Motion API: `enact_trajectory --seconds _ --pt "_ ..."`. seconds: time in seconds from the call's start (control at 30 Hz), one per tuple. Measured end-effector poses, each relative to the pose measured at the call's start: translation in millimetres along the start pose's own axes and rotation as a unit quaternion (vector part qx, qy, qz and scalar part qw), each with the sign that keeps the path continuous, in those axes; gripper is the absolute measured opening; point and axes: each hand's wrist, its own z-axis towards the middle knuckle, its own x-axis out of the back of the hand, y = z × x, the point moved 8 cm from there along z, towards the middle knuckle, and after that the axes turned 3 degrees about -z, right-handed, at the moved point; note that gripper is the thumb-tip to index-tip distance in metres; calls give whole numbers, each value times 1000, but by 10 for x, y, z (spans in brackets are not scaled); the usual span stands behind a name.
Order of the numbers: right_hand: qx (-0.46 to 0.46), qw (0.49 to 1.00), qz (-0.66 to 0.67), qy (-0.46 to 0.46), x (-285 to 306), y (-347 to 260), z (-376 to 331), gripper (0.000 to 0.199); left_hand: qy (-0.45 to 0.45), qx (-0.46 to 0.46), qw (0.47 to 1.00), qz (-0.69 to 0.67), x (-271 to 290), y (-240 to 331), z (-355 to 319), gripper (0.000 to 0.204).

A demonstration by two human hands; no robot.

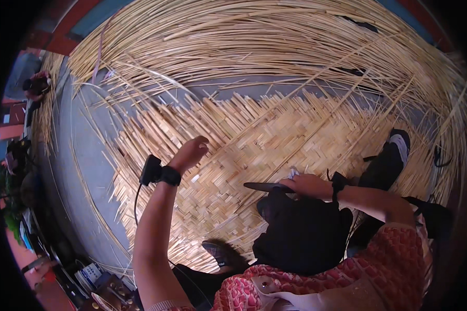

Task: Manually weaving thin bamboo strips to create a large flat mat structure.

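A large half-woven mat (275, 140) of pale split-cane strips lies on the floor before me, with loose strip ends along its far and left sides. My left hand (192, 152) is over the left part of the mat by these ends, its fingers curled; whether a strip is between them I cannot make out. My right hand (308, 185) grips a dark, flat, pointed blade-like tool (262, 186) just above the weave, the tip toward the left. The tool's handle end is hidden by the hand. A small whitish scrap (294, 172) shows by the right fingers.
A big heap of long loose cane strips (233, 46) spans the far side and curves down the right. Grey floor (88, 150) shows at left. My shoes (399, 145) rest on the mat. Another person (38, 85) sits at the far left, near more strips.
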Motion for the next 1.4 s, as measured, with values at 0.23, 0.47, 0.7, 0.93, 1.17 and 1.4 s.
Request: enact_trajectory --seconds 0.23,0.47,0.7,0.93,1.17,1.4 --pt "99 967 222 70 276 56 -163 53 -171 -22 984 45 -559 183 413 23" --pt "33 995 75 59 555 154 107 50 -299 8 932 -205 -495 1713 760 15" --pt "-53 983 -88 155 1489 398 212 46 -290 -118 911 -266 -717 2615 1497 30" --pt "-130 970 -118 166 1621 1195 576 37 -127 -65 873 -466 -1083 1602 1973 16" --pt "-87 975 -90 181 1465 1379 625 42 41 -254 925 -280 -850 2127 241 23" --pt "-102 989 -104 27 737 369 277 45 380 22 924 39 -365 -51 -519 29"
